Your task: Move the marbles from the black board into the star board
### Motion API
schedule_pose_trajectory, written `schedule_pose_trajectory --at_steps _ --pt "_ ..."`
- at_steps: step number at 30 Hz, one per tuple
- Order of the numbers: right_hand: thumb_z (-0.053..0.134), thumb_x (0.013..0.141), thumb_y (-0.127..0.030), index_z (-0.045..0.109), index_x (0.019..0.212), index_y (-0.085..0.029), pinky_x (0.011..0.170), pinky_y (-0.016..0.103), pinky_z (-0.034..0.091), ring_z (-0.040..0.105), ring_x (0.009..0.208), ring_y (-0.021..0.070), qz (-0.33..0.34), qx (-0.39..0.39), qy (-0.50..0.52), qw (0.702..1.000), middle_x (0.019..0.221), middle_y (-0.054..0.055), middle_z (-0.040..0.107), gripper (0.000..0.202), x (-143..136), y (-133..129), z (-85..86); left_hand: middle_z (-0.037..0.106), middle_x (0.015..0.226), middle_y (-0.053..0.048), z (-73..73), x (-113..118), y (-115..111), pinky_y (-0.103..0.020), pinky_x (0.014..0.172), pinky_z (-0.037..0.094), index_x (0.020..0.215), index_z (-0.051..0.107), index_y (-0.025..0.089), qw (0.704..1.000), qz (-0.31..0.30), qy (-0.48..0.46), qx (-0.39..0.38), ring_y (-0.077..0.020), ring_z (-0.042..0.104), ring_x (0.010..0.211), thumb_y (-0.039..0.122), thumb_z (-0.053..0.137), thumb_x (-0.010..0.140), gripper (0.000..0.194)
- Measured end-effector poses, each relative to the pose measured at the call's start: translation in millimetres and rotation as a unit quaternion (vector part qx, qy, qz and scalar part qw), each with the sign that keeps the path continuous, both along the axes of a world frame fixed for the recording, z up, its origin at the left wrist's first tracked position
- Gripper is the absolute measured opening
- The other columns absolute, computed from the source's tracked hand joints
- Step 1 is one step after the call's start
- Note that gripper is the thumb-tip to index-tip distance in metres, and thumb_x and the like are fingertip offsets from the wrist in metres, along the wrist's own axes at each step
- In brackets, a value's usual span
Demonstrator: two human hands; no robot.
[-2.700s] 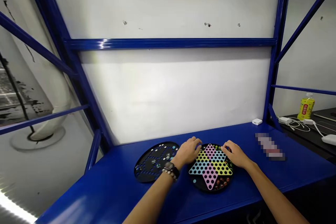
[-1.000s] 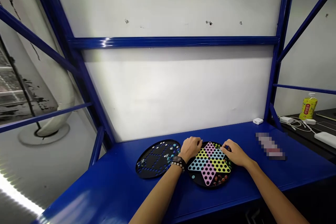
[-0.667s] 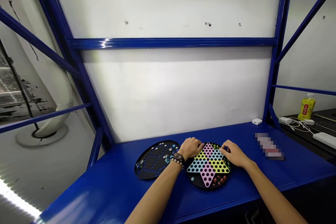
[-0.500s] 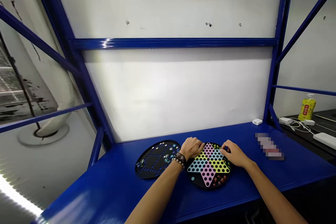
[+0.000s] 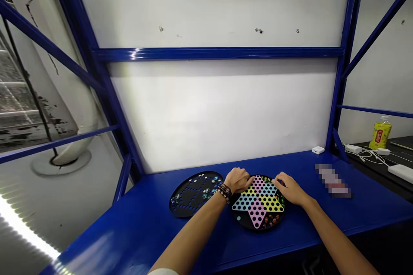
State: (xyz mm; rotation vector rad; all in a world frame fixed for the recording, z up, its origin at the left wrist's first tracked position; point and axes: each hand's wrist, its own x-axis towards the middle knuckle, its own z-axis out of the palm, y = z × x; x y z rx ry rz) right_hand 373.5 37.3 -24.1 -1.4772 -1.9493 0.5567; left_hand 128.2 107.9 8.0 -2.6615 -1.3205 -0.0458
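A round black tray carries a star-shaped board [image 5: 258,203] in pink, yellow and light blue, dotted with black holes. Red and green marbles lie in the tray around the star. My left hand [image 5: 238,180], with a bracelet and a dark band at the wrist, is at the board's upper left edge, its fingers closed and partly hidden. At the upper right edge is my right hand [image 5: 289,187], thumb and fingertips pinched together; anything between them is too small to make out.
Left of the board, a second round black tray [image 5: 185,202] holds blue, clear and white marbles. A blurred flat item [image 5: 333,181] and a white adapter [image 5: 318,150] lie at the right. Blue metal posts frame the table; a yellow bottle [image 5: 380,132] and cables are beyond.
The view has shifted slightly, moving the scene a little to the right. Both hands stay at the same edges of the board, with barely any change in pose.
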Motion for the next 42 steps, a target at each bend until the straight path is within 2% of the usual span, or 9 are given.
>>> schedule_pose_trajectory --at_steps 4,8,13,18,23,27,30,37,42 --pt "0.042 0.1 -0.052 0.06 0.082 -0.023 0.075 0.032 0.046 0.059 0.08 0.0181 -0.002 -0.003 0.003 1.0 0.091 0.002 0.06 0.039 0 -1 1.3 0.072 0.08 -0.017 -3.0 -3 4 -0.035 0.065 0.045 0.069 0.073 0.015 0.999 0.012 -0.037 -0.015 -0.0258 0.068 0.071 0.06 0.026 0.1 0.072" --pt "0.043 0.099 -0.052 0.059 0.08 -0.023 0.074 0.031 0.047 0.059 0.078 0.0177 -0.005 0.0 0.005 1.0 0.09 0.002 0.06 0.039 -1 -1 1.5 0.066 0.065 -0.009 -9.7 -12 12 -0.031 0.06 0.037 0.062 0.067 0.018 0.993 0.043 -0.102 -0.028 -0.0181 0.06 0.06 0.057 0.023 0.102 0.072" --pt "0.044 0.099 -0.05 0.06 0.082 -0.024 0.075 0.032 0.046 0.059 0.078 0.0176 -0.002 0.003 0.001 1.0 0.09 0.002 0.06 0.036 -2 -1 1.0 0.053 0.053 -0.003 -11.5 -46 22 -0.031 0.06 0.031 0.053 0.055 0.019 0.978 0.112 -0.172 -0.026 -0.0141 0.046 0.051 0.053 0.015 0.104 0.073" --pt "0.043 0.099 -0.05 0.061 0.083 -0.024 0.076 0.032 0.047 0.059 0.079 0.0177 0.001 0.002 0.001 1.0 0.09 0.002 0.06 0.036 -2 -2 2.3 0.053 0.053 -0.004 -2.4 -93 20 -0.032 0.06 0.031 0.054 0.054 0.022 0.966 0.176 -0.188 -0.036 -0.0188 0.052 0.054 0.056 0.019 0.102 0.068" --pt "0.042 0.099 -0.051 0.059 0.08 -0.024 0.076 0.032 0.047 0.058 0.078 0.0176 0.0 -0.004 -0.002 1.0 0.089 0.002 0.058 0.038 -2 -4 5.7 0.071 0.072 -0.006 8.8 -116 0 -0.03 0.063 0.038 0.07 0.063 0.022 0.961 0.17 -0.203 -0.075 -0.0231 0.065 0.069 0.059 0.027 0.099 0.059" --pt "0.043 0.099 -0.05 0.062 0.083 -0.024 0.075 0.032 0.048 0.059 0.079 0.0175 0.002 -0.006 0.009 1.0 0.091 0.002 0.059 0.036 -2 -5 5.7 0.074 0.086 -0.008 13.7 -108 -18 -0.03 0.069 0.042 0.081 0.063 0.023 0.958 0.17 -0.227 -0.041 -0.0244 0.067 0.082 0.054 0.027 0.1 0.052" --pt "0.045 0.098 -0.048 0.063 0.082 -0.023 0.075 0.032 0.048 0.059 0.079 0.0174 -0.003 -0.002 0.012 1.0 0.093 0.003 0.06 0.034 -3 -5 6.2 0.07 0.088 -0.006 13.2 -93 -31 -0.03 0.071 0.043 0.084 0.06 0.023 0.96 0.128 -0.248 0.004 -0.0221 0.064 0.081 0.05 0.027 0.101 0.046" --pt "0.049 0.096 -0.038 0.061 0.082 -0.023 0.068 0.031 0.044 0.055 0.07 0.0153 -0.012 0.033 -0.059 0.998 0.089 0.002 0.058 0.024 -5 -13 12.9 0.06 0.079 -0.003 7.8 -67 -54 -0.029 0.067 0.042 0.073 0.05 0.024 0.961 0.076 -0.262 0.054 -0.0176 0.056 0.07 0.046 0.027 0.102 0.044" --pt "0.05 0.094 -0.034 0.055 0.087 -0.023 0.067 0.031 0.041 0.054 0.069 0.0149 -0.02 0.058 -0.098 0.993 0.092 0.001 0.057 0.014 -3 -24 7.0 0.059 0.08 -0.003 2.4 -57 -74 -0.029 0.071 0.044 0.073 0.052 0.023 0.967 0.012 -0.252 0.036 -0.0176 0.057 0.074 0.043 0.028 0.103 0.043"
